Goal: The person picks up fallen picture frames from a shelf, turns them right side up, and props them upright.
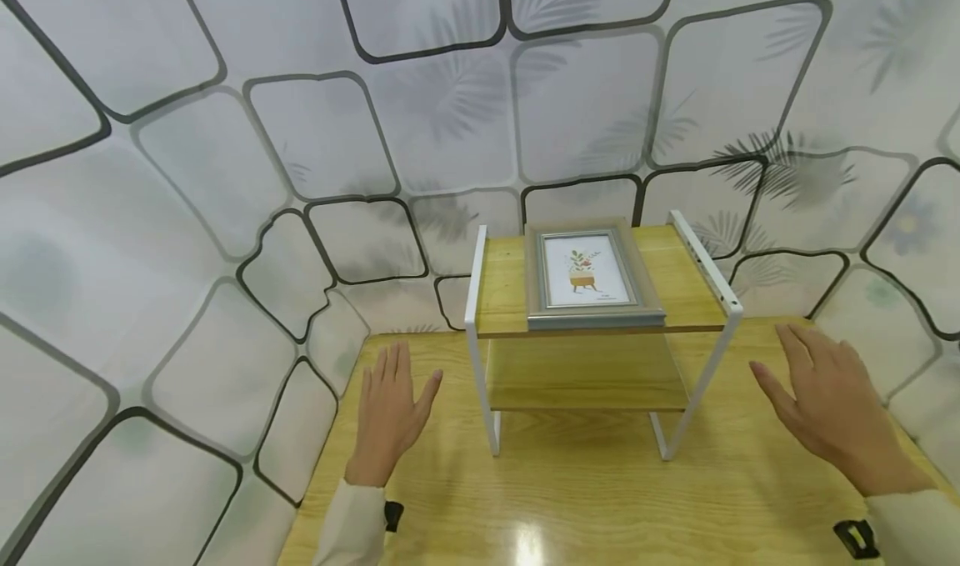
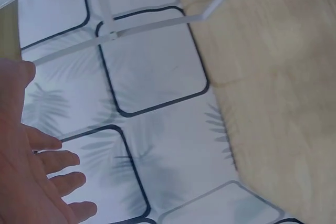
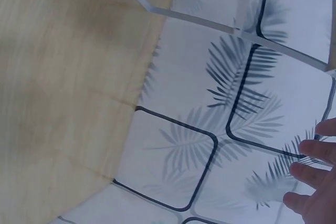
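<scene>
A small two-tier shelf (image 1: 588,374) with white metal side frames and wood-look boards stands on the table in the head view. On its top board rests a picture frame (image 1: 592,274), silver and beige, showing a potted plant print. My left hand (image 1: 392,408) is held to the left of the shelf, fingers straight and thumb spread, holding nothing. Right of the shelf, my right hand (image 1: 832,395) is likewise extended with nothing in it. In the wrist views, the left hand (image 2: 37,166) and right hand (image 3: 315,177) both show spread fingers, apart from the white shelf frame.
The wood-grain table (image 1: 585,508) runs under the shelf and both hands. Patterned cloth walls (image 1: 450,124) with dark rounded outlines and leaf prints enclose it at the back and sides. A black strap (image 1: 393,516) shows at the left cuff, another (image 1: 857,539) at the right.
</scene>
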`<state>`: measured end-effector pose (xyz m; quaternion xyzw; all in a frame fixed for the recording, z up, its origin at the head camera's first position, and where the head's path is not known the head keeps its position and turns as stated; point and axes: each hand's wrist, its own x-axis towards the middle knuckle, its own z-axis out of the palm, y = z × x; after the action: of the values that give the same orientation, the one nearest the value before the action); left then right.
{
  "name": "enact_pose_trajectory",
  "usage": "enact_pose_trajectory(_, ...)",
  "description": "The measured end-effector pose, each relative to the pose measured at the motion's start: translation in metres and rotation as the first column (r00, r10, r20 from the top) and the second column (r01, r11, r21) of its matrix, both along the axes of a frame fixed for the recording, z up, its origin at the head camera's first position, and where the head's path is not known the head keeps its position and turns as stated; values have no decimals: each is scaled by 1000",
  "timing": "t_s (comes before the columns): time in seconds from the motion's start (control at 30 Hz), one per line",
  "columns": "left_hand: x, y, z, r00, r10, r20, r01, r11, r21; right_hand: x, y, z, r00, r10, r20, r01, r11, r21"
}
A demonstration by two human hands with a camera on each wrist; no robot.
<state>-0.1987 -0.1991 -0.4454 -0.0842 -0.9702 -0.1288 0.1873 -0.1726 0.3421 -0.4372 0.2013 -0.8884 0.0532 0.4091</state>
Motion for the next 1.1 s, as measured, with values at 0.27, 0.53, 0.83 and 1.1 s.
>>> enact_pose_trajectory(0.27, -10, 13, 40, 993, -36, -116, 47, 994, 97, -4, -1, 30, 998, -39, -41, 38, 998, -47)
enact_pose_trajectory(0.53, -14, 31, 81, 975, -53, -218, 99, 973, 207, -15, -6, 62, 996, -36, -87, 29, 997, -72)
enact_pose_trajectory(0.83, -19, 55, 125, 982, -107, -154, 146, 951, 273, -21, -24, 96, 999, -32, 39, 38, 984, -173)
enact_pose_trajectory(1.1, -18, 88, 159, 992, -100, -70, 109, 985, 134, -30, -48, 130, 950, -9, 312, 97, 959, -267)
